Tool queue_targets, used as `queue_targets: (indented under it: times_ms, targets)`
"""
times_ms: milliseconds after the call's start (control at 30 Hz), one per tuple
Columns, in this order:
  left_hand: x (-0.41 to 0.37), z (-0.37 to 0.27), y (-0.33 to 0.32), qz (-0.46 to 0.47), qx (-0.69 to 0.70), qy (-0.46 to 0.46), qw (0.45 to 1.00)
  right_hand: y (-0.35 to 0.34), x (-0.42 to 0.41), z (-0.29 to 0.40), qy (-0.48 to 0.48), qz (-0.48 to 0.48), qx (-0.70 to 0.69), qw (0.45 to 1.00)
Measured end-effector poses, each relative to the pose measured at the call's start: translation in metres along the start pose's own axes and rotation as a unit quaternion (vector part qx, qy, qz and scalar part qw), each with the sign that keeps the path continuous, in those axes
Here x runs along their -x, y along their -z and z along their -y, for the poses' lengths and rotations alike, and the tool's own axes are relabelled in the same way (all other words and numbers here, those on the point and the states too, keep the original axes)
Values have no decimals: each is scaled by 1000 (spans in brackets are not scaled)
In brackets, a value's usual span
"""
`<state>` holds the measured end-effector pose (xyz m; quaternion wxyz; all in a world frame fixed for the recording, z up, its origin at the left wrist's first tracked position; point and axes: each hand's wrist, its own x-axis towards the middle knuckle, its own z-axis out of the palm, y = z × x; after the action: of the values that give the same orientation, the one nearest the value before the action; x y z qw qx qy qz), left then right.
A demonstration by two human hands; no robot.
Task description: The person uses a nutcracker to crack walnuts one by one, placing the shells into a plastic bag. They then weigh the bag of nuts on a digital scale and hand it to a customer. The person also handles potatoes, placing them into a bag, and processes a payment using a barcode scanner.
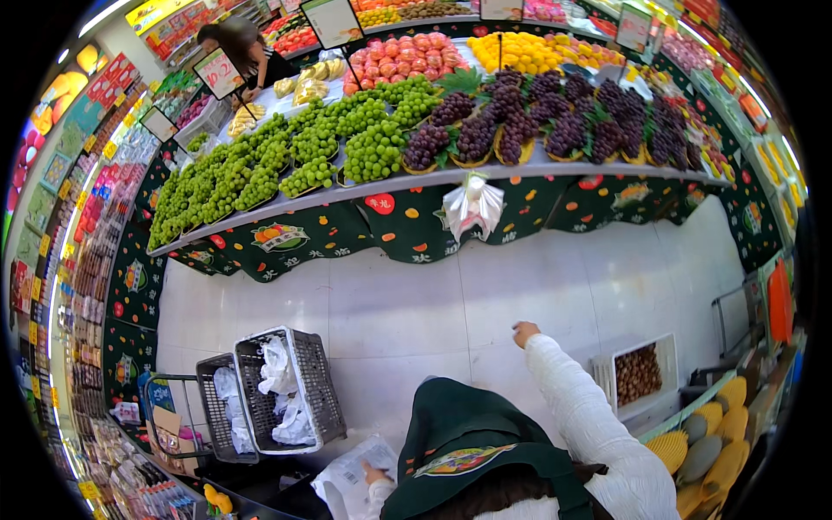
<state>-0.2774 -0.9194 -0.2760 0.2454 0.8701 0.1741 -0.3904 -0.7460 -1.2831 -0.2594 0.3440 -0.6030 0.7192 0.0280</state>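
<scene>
My right hand (525, 333) hangs over the pale tiled floor at the end of a white sleeve, touching nothing; its fingers look loosely curled. At the bottom, my left hand (375, 473) lies against a white plastic package (351, 474) with a printed label; whether it grips it cannot be told. Left of it, two dark plastic crates (322, 390) hold crumpled white plastic bags (292, 416). Ahead is a display table with green grapes (374, 153) and dark purple grapes (478, 138). From its front edge hangs a white plastic bag (473, 205).
A wire-handled cart (170, 377) stands left beside the crates. At right are a white crate of brown nuts or fruit (638, 375) and a stand of yellow melons (669, 452). Packed shelves (84, 325) line the left side. Behind the display, a person (250, 55) leans over it.
</scene>
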Motion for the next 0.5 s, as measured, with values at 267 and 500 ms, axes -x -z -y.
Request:
queue_targets:
  times_ms: [267, 500]
  targets:
    - [21, -73, -67, 94, -631, -413, 649, 101, -206, 104, -69, -64, -68, 993]
    - [146, -290, -289, 157, 25, -265, 951, 94, -359, 86, -98, -42, -36, 994]
